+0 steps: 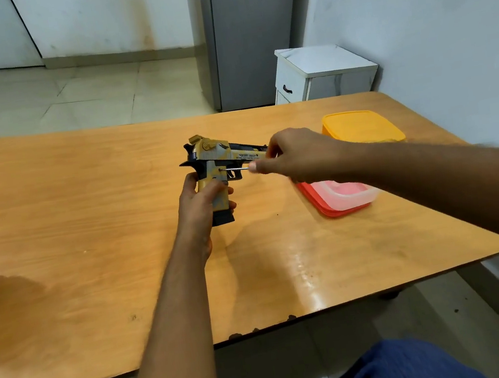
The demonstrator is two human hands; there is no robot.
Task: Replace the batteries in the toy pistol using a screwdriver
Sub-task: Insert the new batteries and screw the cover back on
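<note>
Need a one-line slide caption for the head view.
Left hand grips toy pistol upright while right hand drives screwdriver into its grip.

One camera only, worn on the person's head, looks forward and steeply down over a wooden table (84, 212). It sits close above the near edge, so both forearms reach in from the bottom of the view and the person's lap shows below the edge. The wide lens bends the table's edges. Beyond the far edge it takes in tiled floor (84, 93), and a wall (426, 19) at the right.
</note>
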